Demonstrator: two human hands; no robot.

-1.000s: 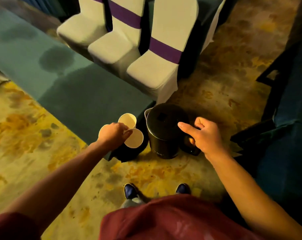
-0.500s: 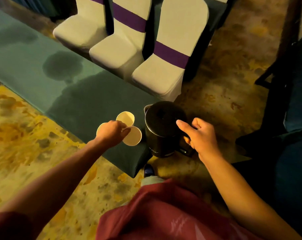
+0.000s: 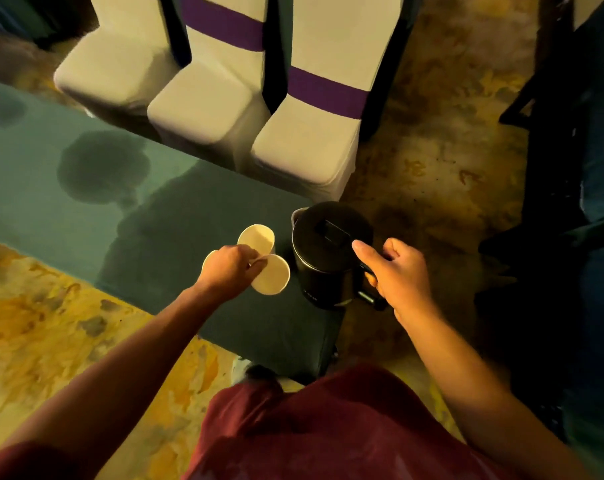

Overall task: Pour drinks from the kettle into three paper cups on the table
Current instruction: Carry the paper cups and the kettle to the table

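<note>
Right hand: curled round the kettle handle; lift level.
Left hand: fingers pinching cups beside kettle; steady them.

No text can be read. The black kettle carries a small pale mark low on its side wall, near the base, but it is too small and blurred to make out. The paper cups show plain rims, and the purple bands on the chair covers carry no lettering.
</note>
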